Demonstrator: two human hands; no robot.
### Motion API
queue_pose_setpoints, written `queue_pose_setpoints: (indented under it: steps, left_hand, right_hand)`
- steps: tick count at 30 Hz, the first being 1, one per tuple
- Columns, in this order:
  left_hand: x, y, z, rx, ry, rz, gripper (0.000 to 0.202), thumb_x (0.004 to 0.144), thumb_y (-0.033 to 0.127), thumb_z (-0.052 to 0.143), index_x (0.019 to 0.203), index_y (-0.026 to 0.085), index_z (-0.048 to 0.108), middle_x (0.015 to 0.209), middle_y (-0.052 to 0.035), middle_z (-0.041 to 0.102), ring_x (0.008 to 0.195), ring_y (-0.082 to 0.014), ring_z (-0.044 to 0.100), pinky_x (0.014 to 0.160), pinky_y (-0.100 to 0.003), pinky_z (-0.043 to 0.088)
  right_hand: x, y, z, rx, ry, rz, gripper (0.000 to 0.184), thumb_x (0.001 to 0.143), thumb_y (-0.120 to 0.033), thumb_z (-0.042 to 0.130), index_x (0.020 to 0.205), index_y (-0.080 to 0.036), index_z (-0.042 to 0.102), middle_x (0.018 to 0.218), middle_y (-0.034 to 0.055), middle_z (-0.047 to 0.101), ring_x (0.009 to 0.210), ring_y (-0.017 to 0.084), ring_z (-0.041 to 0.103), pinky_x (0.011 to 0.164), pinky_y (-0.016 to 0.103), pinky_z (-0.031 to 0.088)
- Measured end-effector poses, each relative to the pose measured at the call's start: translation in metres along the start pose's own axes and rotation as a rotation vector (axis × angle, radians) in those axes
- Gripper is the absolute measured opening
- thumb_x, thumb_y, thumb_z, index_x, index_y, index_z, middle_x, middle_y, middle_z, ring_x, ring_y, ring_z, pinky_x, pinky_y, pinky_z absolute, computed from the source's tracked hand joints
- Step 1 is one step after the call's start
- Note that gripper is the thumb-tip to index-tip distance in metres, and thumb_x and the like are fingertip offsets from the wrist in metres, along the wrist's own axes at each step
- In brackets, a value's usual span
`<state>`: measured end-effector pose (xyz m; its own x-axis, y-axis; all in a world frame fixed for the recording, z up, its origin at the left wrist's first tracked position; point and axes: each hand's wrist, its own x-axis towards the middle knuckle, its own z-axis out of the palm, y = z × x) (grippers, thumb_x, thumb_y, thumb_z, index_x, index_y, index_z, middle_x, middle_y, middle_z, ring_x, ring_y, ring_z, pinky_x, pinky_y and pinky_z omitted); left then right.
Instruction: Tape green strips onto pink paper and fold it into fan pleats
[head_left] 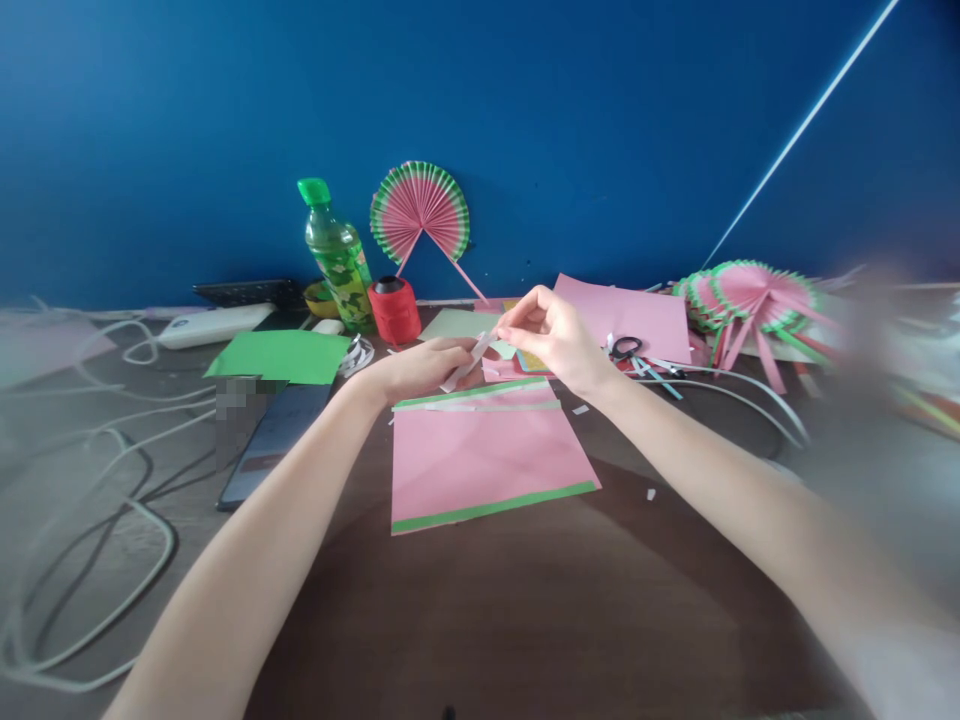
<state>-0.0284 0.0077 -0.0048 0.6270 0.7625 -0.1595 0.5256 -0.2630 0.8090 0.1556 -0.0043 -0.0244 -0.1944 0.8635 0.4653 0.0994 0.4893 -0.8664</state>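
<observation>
Our left hand (427, 368) grasps a white strip (470, 363) near the far edge of the pink sheet (484, 452); our right hand (553, 335) seems to pinch its upper end. We are probably separating the strip, so next we likely need a steady hold and gentle pull.

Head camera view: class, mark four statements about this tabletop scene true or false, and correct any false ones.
1. The pink paper sheet with green edge strips lies on the brown tabletop. True.
2. The green-capped plastic bottle lies on its side. False: the bottle stands.
3. The left hand and right hand hold a narrow white strip. True.
4. The pleated pink-and-green paper fan against the blue wall is folded shut. False: the fan is spread open.
</observation>
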Motion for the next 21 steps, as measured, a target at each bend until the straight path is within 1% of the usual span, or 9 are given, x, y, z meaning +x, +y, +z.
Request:
queue_pose_setpoints:
  steps: [2,4,6,9,11,14,16,18,21]
  left_hand:
    - [0.0,-0.002,0.0,-0.081,-0.052,0.052,0.033,0.076,0.024,0.036,0.101,0.017,0.056,0.065,0.001,0.048,0.061,-0.0127,0.043,0.067,-0.027,0.041]
    - [0.0,-0.004,0.001,-0.138,-0.081,0.074,0.031,0.077,0.023,0.036,0.1,0.017,0.056,0.065,0.0014,0.047,0.061,-0.0121,0.042,0.068,-0.027,0.04]
    - [0.0,-0.003,0.002,-0.183,-0.088,0.077,0.026,0.078,0.024,0.035,0.093,0.017,0.056,0.064,0.0014,0.045,0.061,-0.0121,0.041,0.069,-0.027,0.04]
    - [-0.002,0.0,0.002,-0.285,-0.091,0.091,0.018,0.08,0.024,0.036,0.077,0.018,0.052,0.06,0.0018,0.039,0.059,-0.0117,0.038,0.068,-0.027,0.039]
    - [-0.003,0.002,0.002,-0.369,-0.11,0.114,0.016,0.081,0.023,0.036,0.075,0.018,0.05,0.058,0.0028,0.034,0.055,-0.0109,0.034,0.064,-0.026,0.038]
    - [-0.005,0.003,0.001,-0.452,-0.135,0.125,0.014,0.082,0.02,0.037,0.078,0.017,0.05,0.057,0.0038,0.031,0.051,-0.0098,0.029,0.058,-0.026,0.035]
    - [-0.006,0.003,0.001,-0.483,-0.138,0.131,0.014,0.082,0.019,0.038,0.078,0.016,0.051,0.056,0.0038,0.03,0.05,-0.0092,0.028,0.056,-0.025,0.034]
    - [-0.006,0.003,0.0,-0.502,-0.14,0.148,0.014,0.082,0.018,0.039,0.074,0.016,0.05,0.056,0.0036,0.03,0.049,-0.0086,0.028,0.054,-0.025,0.033]
    - [-0.005,0.002,-0.001,-0.496,-0.132,0.177,0.018,0.081,0.016,0.035,0.068,0.017,0.047,0.054,0.0037,0.026,0.048,-0.0086,0.024,0.051,-0.024,0.032]
  right_hand:
    - [0.001,0.001,0.0,0.035,0.001,0.016,0.029,0.068,-0.033,0.069,0.075,-0.02,0.044,0.075,-0.0014,0.059,0.073,0.013,0.059,0.072,0.031,0.048]
    - [0.001,0.001,0.001,0.094,0.0,0.038,0.033,0.066,-0.032,0.07,0.077,-0.022,0.041,0.073,-0.0038,0.056,0.071,0.012,0.058,0.071,0.031,0.048]
    - [0.001,0.001,0.001,0.188,-0.022,0.056,0.036,0.066,-0.031,0.07,0.08,-0.024,0.038,0.072,-0.0059,0.053,0.068,0.011,0.057,0.068,0.031,0.049]
    - [0.001,-0.001,0.001,0.299,-0.094,0.075,0.036,0.067,-0.03,0.068,0.085,-0.025,0.037,0.07,-0.0071,0.047,0.066,0.011,0.054,0.063,0.03,0.047]
    - [0.001,-0.002,0.002,0.322,-0.123,0.073,0.034,0.068,-0.03,0.066,0.086,-0.025,0.038,0.067,-0.007,0.043,0.066,0.012,0.053,0.062,0.031,0.047]
    - [0.001,-0.004,0.004,0.343,-0.12,0.07,0.033,0.066,-0.031,0.067,0.083,-0.025,0.04,0.066,-0.0064,0.04,0.067,0.013,0.052,0.063,0.032,0.046]
    - [0.001,-0.005,0.005,0.367,-0.118,0.079,0.033,0.065,-0.032,0.068,0.081,-0.025,0.04,0.066,-0.0061,0.039,0.067,0.013,0.051,0.063,0.031,0.045]
    - [0.0,-0.007,0.003,0.374,-0.12,0.074,0.033,0.064,-0.034,0.069,0.08,-0.025,0.041,0.066,-0.0057,0.039,0.066,0.013,0.051,0.062,0.031,0.045]
    - [0.0,-0.014,-0.002,0.315,-0.13,0.041,0.029,0.067,-0.04,0.066,0.079,-0.025,0.044,0.066,-0.0046,0.042,0.069,0.014,0.054,0.063,0.033,0.046]
